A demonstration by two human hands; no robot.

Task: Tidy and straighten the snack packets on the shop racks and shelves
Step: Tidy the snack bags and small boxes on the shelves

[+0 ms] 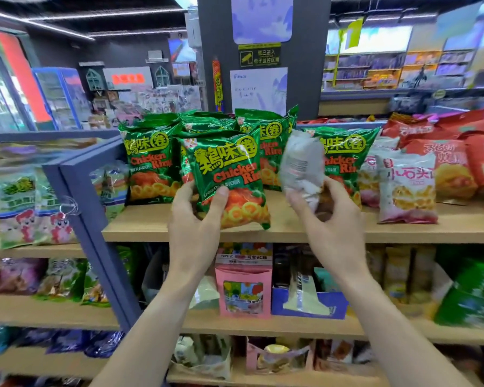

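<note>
1. On the top wooden shelf (291,233), you are working with both hands among the snack packets.
2. Your left hand (192,219) is gripping a green Chicken Rings packet (229,174) by its lower left corner, thumb on the front and fingers curled behind; the packet is tilting, with its bottom edge at the shelf's front lip.
3. Your right hand (330,216) is pinching a silvery packet (302,166) at its lower end, holding it upright with its back facing you, just right of the green one.
4. More green packets (148,160) are standing in a row behind, upright on the same shelf.
5. White-and-pink packets (405,188) and red packets (442,160) are standing to the right on that shelf.
6. Below, a pink box (243,289) is sitting on the next shelf down.
</note>
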